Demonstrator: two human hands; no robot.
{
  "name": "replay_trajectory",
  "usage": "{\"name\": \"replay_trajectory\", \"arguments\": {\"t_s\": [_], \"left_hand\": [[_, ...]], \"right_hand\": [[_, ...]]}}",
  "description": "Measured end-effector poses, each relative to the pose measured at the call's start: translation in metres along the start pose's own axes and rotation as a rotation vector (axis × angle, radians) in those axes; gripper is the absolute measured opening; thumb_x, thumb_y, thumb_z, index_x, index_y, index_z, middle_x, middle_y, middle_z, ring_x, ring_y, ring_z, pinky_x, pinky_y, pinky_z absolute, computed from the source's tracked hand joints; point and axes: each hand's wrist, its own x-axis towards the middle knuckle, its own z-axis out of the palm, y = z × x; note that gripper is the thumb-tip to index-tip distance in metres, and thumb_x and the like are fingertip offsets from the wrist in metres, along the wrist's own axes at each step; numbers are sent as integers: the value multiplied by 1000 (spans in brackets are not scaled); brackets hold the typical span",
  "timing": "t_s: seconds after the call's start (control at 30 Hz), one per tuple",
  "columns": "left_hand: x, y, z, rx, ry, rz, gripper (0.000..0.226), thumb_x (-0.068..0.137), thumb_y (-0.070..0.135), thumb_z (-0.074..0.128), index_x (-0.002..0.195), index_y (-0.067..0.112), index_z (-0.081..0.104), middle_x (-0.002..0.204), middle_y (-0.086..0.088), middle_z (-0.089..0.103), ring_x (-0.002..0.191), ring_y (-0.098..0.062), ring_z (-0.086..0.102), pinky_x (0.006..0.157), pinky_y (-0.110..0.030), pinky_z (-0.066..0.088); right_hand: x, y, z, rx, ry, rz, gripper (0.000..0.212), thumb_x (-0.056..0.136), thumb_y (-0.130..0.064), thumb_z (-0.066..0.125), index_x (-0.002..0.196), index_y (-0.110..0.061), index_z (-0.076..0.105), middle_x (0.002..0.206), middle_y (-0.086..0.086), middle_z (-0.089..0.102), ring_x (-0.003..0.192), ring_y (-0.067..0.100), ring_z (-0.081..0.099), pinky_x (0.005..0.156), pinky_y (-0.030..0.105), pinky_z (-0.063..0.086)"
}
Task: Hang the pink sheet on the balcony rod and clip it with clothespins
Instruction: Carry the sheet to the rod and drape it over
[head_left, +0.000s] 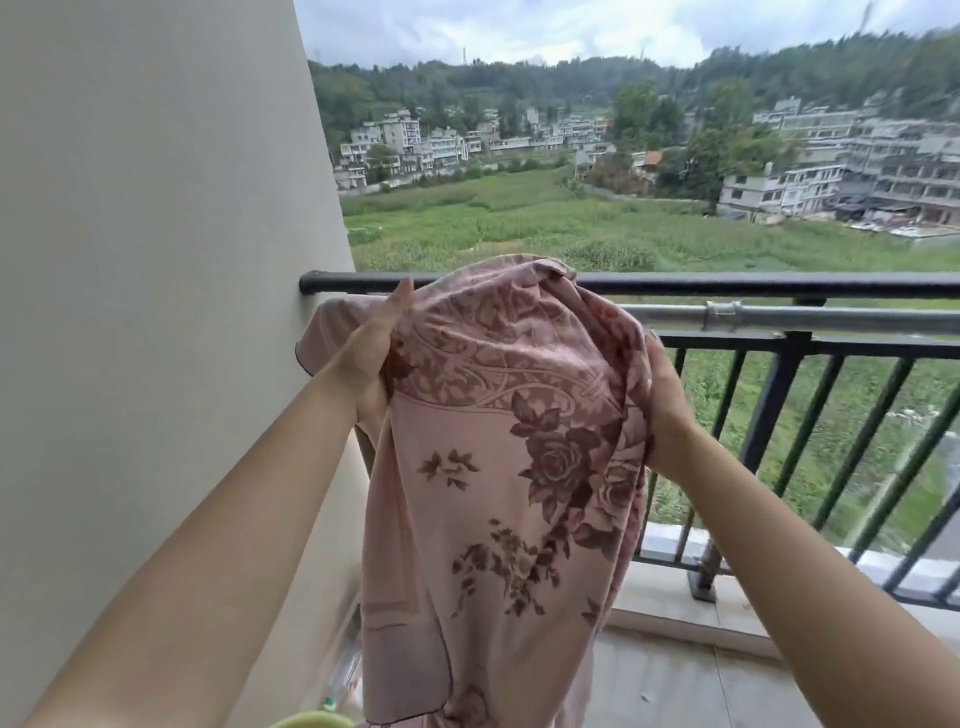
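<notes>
The pink sheet (493, 467) with dark floral print is bunched up between both hands, its top raised in front of the black balcony rod (727, 285), its lower part hanging down. My left hand (371, 353) grips the sheet's left side close to the wall. On the sheet's right side, my right hand (662, 400) holds the bunched fabric, fingers wrapped into the folds. A pink corner sticks out behind my left hand. No clothespins show.
A grey wall (156, 260) stands close on the left, where the rod ends. Just beyond and below the black rod runs a silver metal pipe (779, 318), above the black railing (779, 405) with vertical bars. The balcony floor (675, 675) lies below; something green and pale shows at the bottom edge.
</notes>
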Motion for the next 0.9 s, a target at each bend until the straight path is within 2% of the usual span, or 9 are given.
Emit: {"name": "replay_trajectory", "arguments": {"t_s": [0.13, 0.2, 0.33, 0.43, 0.53, 0.63, 0.7, 0.8, 0.9], "left_hand": [[-6, -1, 8, 6, -201, -138, 59, 90, 66, 47, 127, 22, 62, 117, -13, 70, 107, -28, 68, 85, -41, 56], [1, -3, 10, -34, -207, -157, 67, 90, 72, 39, 128, 23, 63, 124, -14, 66, 113, -32, 65, 94, -46, 50], [7, 5, 18, -53, -175, -178, 74, 94, 71, 22, 107, 23, 76, 119, -13, 69, 111, -31, 65, 98, -45, 48], [22, 2, 8, -66, -93, -194, 67, 95, 64, 31, 118, 14, 70, 119, -17, 67, 114, -32, 63, 108, -49, 40], [33, -6, -5, -136, -37, -187, 55, 95, 55, 37, 129, 20, 63, 128, -14, 64, 120, -30, 60, 111, -46, 38], [42, -9, 1, -129, 10, -178, 44, 96, 46, 43, 94, 21, 79, 98, -7, 75, 90, -20, 70, 84, -28, 56], [49, -4, 12, -107, -8, -171, 49, 94, 45, 44, 71, 17, 76, 72, -5, 71, 68, -17, 65, 65, -23, 55], [54, 9, 32, -181, -58, -125, 43, 91, 44, 48, 69, 14, 70, 69, -5, 61, 63, -17, 60, 69, -28, 48], [68, 15, 55, -199, -129, -33, 24, 82, 36, 67, 77, 12, 67, 76, -8, 63, 72, -22, 63, 80, -34, 50]], "right_hand": [[-13, 4, -17, -104, -335, 209, 77, 89, -76, 34, 134, -20, 60, 129, 17, 65, 120, 36, 63, 103, 53, 48], [-11, -3, -16, -278, -372, 203, 61, 91, -63, 48, 131, -19, 61, 122, 16, 70, 112, 35, 67, 100, 50, 51], [-1, -38, -19, -506, -111, 99, 49, 86, -39, 73, 116, -1, 69, 97, 17, 76, 89, 31, 74, 90, 46, 58], [15, -66, -40, -302, 261, -158, 37, 83, -32, 78, 103, -1, 73, 85, 12, 75, 74, 27, 71, 79, 43, 60], [25, -82, -57, -196, 555, -308, 36, 85, -35, 73, 103, -5, 67, 87, 5, 68, 80, 24, 68, 69, 32, 54], [30, -76, -67, -503, 597, -391, 48, 86, -37, 72, 123, -16, 50, 111, 5, 59, 100, 24, 63, 78, 35, 56], [30, -72, -69, -633, 530, -391, 60, 85, -34, 73, 135, -18, 43, 127, 8, 53, 108, 23, 59, 92, 41, 55], [20, -65, -62, -839, 552, -451, 59, 91, -39, 67, 139, -17, 40, 142, 12, 32, 113, 22, 48, 104, 39, 45], [1, -52, -36, -1177, 667, -689, 53, 87, -67, 54, 110, -19, 55, 111, 6, 48, 101, 24, 52, 90, 41, 48]]}}
